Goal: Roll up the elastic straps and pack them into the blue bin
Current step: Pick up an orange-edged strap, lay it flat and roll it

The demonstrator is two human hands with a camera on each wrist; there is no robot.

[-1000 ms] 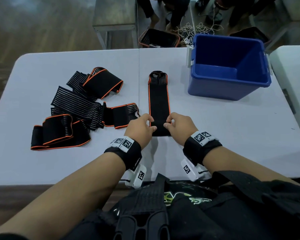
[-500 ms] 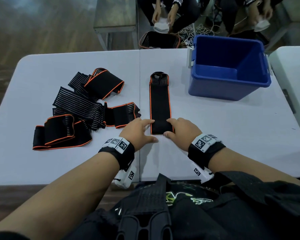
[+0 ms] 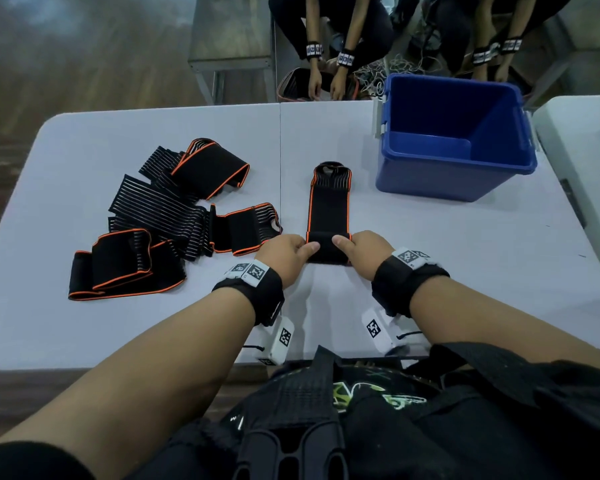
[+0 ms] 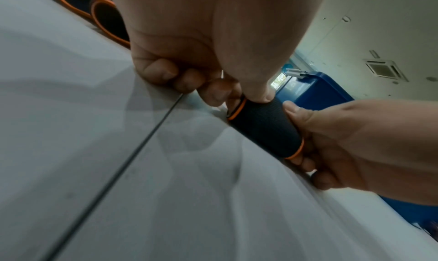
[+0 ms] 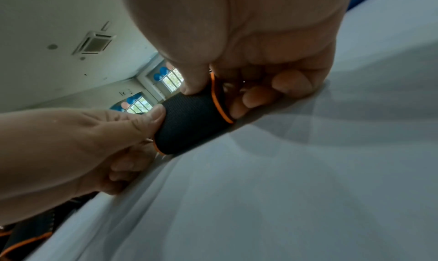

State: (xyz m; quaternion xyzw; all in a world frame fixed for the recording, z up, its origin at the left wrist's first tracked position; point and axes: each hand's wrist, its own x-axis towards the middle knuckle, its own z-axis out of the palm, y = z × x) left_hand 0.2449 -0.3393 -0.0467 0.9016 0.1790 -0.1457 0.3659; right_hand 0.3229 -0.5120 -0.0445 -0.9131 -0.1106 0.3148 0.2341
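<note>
A black elastic strap [image 3: 329, 209] with orange edging lies lengthwise on the white table [image 3: 447, 258]. Its near end is curled into a short roll [image 3: 328, 250] [image 4: 265, 128] [image 5: 192, 122]. My left hand [image 3: 286, 256] [image 4: 189, 64] grips the roll's left end, thumb on top, fingers curled beside it. At the other end my right hand [image 3: 364, 249] [image 5: 260, 77] grips it the same way. The blue bin [image 3: 454, 136] stands empty at the table's back right.
A heap of several unrolled black-and-orange straps [image 3: 174, 216] lies on the table's left half. A second white table [image 3: 582, 140] adjoins on the right. Beyond the far edge, other people [image 3: 329, 46] crouch over a dark basket and cables on the floor.
The strap's near end, flat a second ago, is now turned over into a short roll. Both hands have moved forward along the strap, which looks shorter.
</note>
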